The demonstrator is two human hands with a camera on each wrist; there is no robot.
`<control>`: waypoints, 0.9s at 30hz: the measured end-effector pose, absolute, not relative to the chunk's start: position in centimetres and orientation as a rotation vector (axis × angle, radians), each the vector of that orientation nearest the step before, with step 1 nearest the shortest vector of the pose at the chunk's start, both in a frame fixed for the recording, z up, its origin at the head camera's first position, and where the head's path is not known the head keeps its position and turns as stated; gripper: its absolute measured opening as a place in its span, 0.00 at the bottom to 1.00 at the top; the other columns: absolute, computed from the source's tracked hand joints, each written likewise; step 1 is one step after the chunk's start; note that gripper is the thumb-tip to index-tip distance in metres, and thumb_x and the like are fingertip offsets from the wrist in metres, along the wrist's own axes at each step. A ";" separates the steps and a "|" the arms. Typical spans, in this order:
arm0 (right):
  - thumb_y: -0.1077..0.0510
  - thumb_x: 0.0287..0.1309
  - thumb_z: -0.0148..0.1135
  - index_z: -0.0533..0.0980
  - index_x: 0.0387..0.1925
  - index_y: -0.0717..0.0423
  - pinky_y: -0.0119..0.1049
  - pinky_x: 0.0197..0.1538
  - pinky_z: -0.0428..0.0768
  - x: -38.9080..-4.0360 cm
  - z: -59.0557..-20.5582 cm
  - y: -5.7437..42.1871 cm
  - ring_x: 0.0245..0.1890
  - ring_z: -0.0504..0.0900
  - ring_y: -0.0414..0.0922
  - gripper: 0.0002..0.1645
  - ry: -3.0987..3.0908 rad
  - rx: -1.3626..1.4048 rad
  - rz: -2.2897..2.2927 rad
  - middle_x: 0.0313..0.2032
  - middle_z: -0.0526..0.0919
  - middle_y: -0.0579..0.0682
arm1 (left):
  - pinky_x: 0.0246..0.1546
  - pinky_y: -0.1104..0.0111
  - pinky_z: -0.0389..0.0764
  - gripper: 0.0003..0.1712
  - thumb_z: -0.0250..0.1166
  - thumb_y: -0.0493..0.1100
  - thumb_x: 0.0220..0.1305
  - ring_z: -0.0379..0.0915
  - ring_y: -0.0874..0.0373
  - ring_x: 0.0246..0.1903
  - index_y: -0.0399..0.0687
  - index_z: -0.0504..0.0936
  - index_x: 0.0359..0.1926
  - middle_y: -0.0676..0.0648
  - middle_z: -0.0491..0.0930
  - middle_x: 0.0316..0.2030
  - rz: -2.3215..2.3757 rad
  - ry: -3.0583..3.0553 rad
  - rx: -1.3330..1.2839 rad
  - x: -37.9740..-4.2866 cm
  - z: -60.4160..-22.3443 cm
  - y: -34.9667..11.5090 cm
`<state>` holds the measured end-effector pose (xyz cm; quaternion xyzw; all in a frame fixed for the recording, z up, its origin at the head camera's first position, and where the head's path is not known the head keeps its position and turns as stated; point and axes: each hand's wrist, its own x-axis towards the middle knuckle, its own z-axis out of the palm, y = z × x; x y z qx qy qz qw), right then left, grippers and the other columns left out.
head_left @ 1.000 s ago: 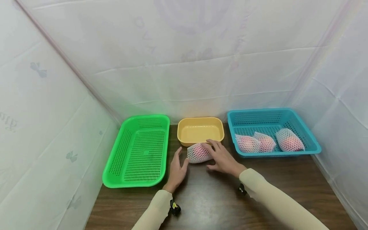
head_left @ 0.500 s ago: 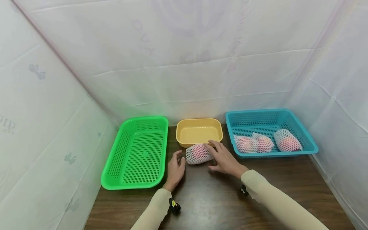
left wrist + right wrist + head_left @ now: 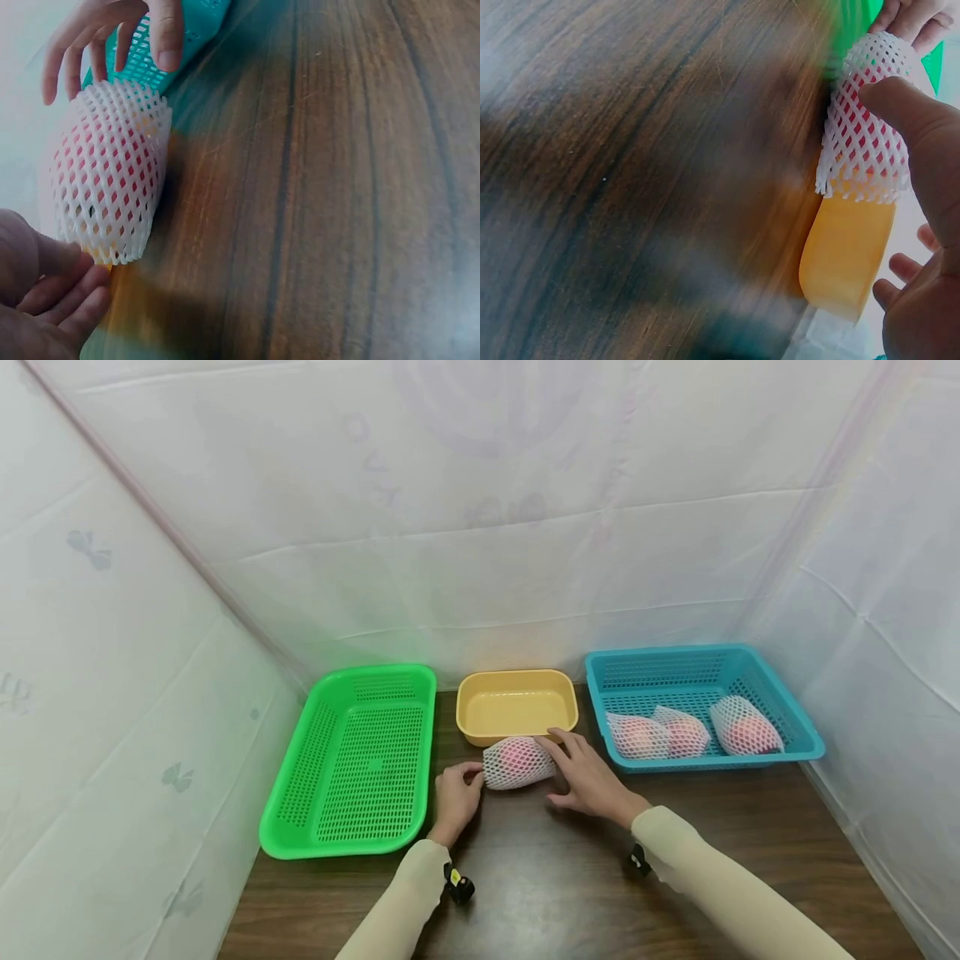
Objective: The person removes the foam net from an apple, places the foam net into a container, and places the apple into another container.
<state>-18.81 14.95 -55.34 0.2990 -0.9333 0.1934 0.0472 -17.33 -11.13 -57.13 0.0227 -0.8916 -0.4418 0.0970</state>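
Note:
On the table in front of the yellow basin lies a red fruit in a white foam net sleeve (image 3: 517,763), its exact kind hidden by the mesh. My left hand (image 3: 457,800) pinches the left end of the sleeve between thumb and fingertips, as the left wrist view shows at the net's edge (image 3: 120,251). Around the sleeve's other end, my right hand (image 3: 592,781) is spread with the thumb apart from the fingers. In the left wrist view those right fingers (image 3: 96,49) hang loosely by the net without gripping it.
A green basket (image 3: 371,760) stands at the left. The yellow basin (image 3: 517,714) is behind the fruit, close to the white cloth wall (image 3: 480,568). At the right, a blue basket (image 3: 667,681) holds three netted red fruits (image 3: 745,727) along its front.
The left hand's fingers were spread beside the net's left end; they have closed together on its edge. The right hand stays by the right end. The whole view has drifted slightly.

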 end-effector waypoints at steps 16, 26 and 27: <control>0.46 0.50 0.82 0.53 0.81 0.51 0.57 0.75 0.60 -18.9 -55.6 15.7 0.77 0.57 0.57 0.65 -2.803 0.983 0.571 0.79 0.55 0.56 | 0.52 0.59 0.83 0.25 0.68 0.23 0.58 0.83 0.42 0.53 0.28 0.81 0.58 0.32 0.83 0.53 -1.742 -2.516 -0.095 -18.1 -57.0 -9.6; 0.48 0.50 0.82 0.54 0.81 0.53 0.59 0.74 0.60 -18.7 -55.6 16.0 0.77 0.57 0.57 0.64 -2.782 0.993 0.584 0.79 0.56 0.57 | 0.60 0.55 0.78 0.39 0.65 0.22 0.53 0.74 0.38 0.63 0.32 0.72 0.68 0.30 0.75 0.63 -1.837 -2.550 -0.107 -18.2 -57.6 -8.7; 0.49 0.50 0.82 0.54 0.81 0.53 0.59 0.74 0.61 -18.7 -55.7 16.0 0.77 0.58 0.57 0.64 -2.780 0.995 0.583 0.79 0.56 0.57 | 0.60 0.55 0.77 0.40 0.64 0.22 0.52 0.74 0.39 0.64 0.33 0.71 0.69 0.31 0.75 0.64 -1.847 -2.551 -0.103 -18.2 -57.7 -8.6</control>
